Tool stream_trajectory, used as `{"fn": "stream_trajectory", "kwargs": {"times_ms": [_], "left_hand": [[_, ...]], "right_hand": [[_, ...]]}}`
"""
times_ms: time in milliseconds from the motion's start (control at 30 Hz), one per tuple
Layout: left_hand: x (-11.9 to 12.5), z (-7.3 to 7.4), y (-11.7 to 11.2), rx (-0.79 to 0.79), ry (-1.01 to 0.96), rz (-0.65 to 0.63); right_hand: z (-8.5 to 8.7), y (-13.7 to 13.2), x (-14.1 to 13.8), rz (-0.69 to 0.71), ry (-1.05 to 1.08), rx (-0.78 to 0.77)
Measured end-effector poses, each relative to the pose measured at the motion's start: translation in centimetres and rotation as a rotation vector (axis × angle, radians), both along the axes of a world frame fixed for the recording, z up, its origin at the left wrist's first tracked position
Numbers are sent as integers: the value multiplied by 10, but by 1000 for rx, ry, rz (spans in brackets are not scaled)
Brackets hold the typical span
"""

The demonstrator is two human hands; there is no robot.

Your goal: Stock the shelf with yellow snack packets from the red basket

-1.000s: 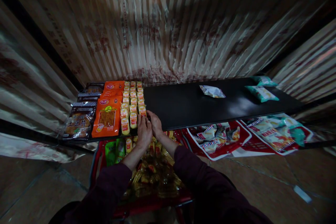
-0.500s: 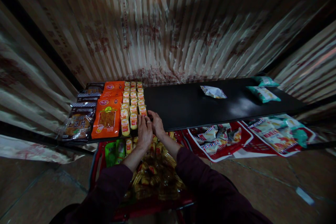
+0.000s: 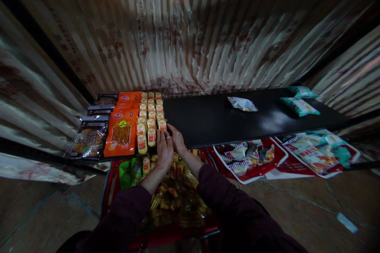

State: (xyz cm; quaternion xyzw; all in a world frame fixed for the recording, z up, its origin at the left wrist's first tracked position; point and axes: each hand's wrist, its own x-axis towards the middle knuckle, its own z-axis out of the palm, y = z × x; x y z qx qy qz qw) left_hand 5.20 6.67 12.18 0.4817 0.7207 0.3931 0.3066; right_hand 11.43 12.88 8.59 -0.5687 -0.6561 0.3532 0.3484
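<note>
Small yellow snack packs (image 3: 151,123) stand in three columns on the black shelf, near its left end. At the front of the rightmost column, my left hand (image 3: 165,151) and my right hand (image 3: 177,139) come together with bent fingers around a yellow snack pack (image 3: 162,125). My left fingertips press at its near end, and my right fingers lie along its right side. The fingers cover part of that spot, so whether another pack is between them is hidden. Left of the columns lie orange snack bags (image 3: 121,131) and dark snack bags (image 3: 90,136).
Below my forearms, a red basket (image 3: 110,187) holds many yellow packs and green bags (image 3: 130,172). A white bag (image 3: 242,104) and teal bags (image 3: 299,106) lie farther right on the black shelf (image 3: 202,118). Red baskets (image 3: 279,160) with bags stand beneath its front edge.
Both hands stay at the front of the rightmost column with only a very slight shift. The view has moved a little; the packs and bags keep their places.
</note>
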Motion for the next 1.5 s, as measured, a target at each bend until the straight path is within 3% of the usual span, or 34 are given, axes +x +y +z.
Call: {"fn": "stream_trajectory", "kwargs": {"times_ms": [900, 1300, 1500], "left_hand": [[0, -17, -3, 94, 13, -7], [-2, -15, -14, 110, 7, -32], [-4, -12, -8, 109, -24, 2]], "right_hand": [[-6, -4, 0, -19, 4, 90], [-4, -11, 2, -48, 12, 56], [-7, -15, 2, -34, 35, 93]]}}
